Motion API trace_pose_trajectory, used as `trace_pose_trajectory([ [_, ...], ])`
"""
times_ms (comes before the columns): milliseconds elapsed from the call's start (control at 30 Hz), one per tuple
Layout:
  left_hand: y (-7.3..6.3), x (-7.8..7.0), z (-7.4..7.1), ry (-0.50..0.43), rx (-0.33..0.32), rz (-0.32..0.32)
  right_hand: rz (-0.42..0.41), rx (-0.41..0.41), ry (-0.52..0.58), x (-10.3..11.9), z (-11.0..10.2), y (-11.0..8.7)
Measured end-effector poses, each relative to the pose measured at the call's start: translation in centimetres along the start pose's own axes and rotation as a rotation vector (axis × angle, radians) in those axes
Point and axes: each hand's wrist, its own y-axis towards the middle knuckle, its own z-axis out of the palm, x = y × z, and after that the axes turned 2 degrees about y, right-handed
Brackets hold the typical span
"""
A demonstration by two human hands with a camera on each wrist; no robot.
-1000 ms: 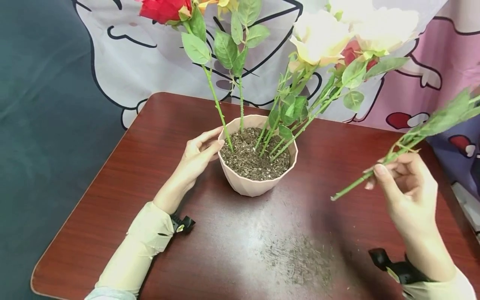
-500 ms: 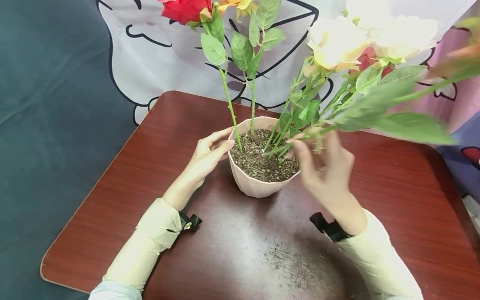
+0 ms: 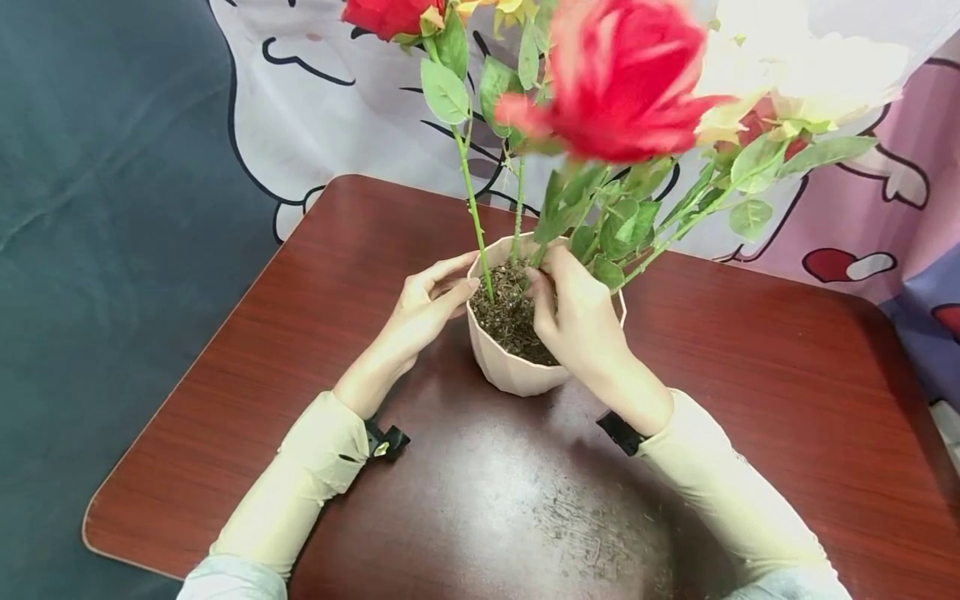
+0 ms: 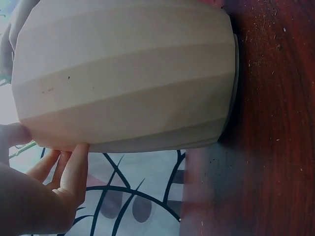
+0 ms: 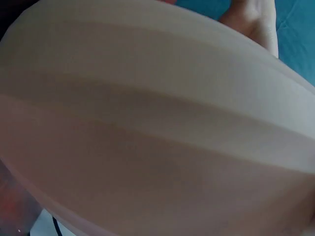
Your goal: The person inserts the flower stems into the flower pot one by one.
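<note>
A pale pink faceted flowerpot [image 3: 517, 372] filled with dark soil [image 3: 506, 321] stands on the table. My left hand [image 3: 426, 312] holds its left side, thumb at the rim and fingers against the outer wall [image 4: 128, 88]. Over the pot, my right hand [image 3: 588, 325] pinches the stem of a red rose [image 3: 630, 87], its fingertips low near the soil. The bloom is blurred, and the stem's lower end is hidden by the hand. Another red rose [image 3: 393, 17] stands in the soil at the left. White roses [image 3: 832, 87] lean out to the right.
Loose soil crumbs [image 3: 592, 533] lie on the dark red wooden table [image 3: 757, 350] in front of the pot. A cartoon-printed curtain [image 3: 330, 108] hangs behind, with a dark green cloth [image 3: 112, 167] at the left. Leafy stems [image 3: 468, 179] rise close round the right hand.
My right hand has brought the red rose leftward from the table's right side to over the pot, and its stem has swung more upright. My left hand has stayed at the pot.
</note>
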Motion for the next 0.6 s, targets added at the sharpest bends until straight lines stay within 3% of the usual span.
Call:
trace_pose_trajectory([
  [133,0.0,0.1,0.0,0.005,-0.004,-0.010,0.059,0.017,0.002,0.0,0.2,0.2],
  [300,0.1,0.2,0.0,0.002,-0.001,-0.008,0.056,0.092,-0.029,-0.1,0.5,0.2],
  [600,0.2,0.0,0.0,0.000,0.005,0.006,0.083,0.314,-0.025,-0.5,1.3,1.4],
])
